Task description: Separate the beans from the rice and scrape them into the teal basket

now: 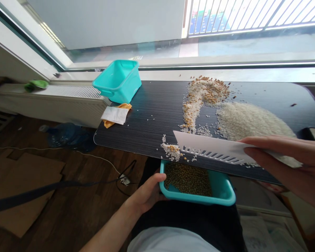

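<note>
My right hand point(278, 157) grips one end of a flat white slotted plastic scraper point(212, 145), which stands on its edge on the dark table. Against the scraper's far tip lies a small heap of rice mixed with yellowish grains point(172, 151), close to the near edge. My left hand point(152, 189) holds the left end of a turquoise plastic bin point(227, 189), with the thumb over its rim. Greenish-brown peas or lentils point(191, 178) cover the bin's bottom, just below the table edge. Beyond the scraper spreads a large pile of white rice point(252, 119).
A curved trail of brown grains and rice point(199, 96) lies toward the window. At the table's left stand a second turquoise bin point(123, 78) and a white wipe on an orange cloth point(115, 114). A water bottle point(68, 135) and cardboard point(23, 185) are on the floor.
</note>
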`<action>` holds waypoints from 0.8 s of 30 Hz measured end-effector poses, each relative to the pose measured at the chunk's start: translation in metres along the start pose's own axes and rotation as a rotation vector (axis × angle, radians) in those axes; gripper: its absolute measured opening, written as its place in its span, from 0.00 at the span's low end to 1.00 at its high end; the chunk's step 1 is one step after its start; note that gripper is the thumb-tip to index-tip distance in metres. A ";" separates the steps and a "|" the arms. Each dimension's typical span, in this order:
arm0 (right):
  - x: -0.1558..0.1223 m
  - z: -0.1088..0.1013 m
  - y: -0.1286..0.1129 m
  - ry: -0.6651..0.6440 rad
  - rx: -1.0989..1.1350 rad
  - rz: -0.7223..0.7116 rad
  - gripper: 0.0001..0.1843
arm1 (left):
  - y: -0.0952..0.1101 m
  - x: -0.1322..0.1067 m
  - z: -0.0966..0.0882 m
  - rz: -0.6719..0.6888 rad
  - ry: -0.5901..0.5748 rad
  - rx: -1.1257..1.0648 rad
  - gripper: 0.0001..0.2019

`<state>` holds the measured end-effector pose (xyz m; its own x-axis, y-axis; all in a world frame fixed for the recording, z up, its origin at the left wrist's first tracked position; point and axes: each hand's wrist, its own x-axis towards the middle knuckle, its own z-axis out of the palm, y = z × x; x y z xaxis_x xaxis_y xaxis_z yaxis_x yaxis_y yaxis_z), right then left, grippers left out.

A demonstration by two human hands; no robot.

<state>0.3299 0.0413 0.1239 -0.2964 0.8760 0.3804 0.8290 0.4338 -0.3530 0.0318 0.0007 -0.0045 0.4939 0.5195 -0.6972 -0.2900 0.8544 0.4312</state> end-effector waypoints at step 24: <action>-0.010 0.002 -0.004 -0.048 0.049 -0.006 0.10 | 0.000 0.000 -0.001 0.003 -0.004 0.041 0.29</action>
<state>0.3287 0.0311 0.1201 -0.3252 0.8818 0.3415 0.8032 0.4481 -0.3924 0.0306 0.0004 -0.0054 0.4963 0.5216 -0.6940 -0.2577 0.8519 0.4559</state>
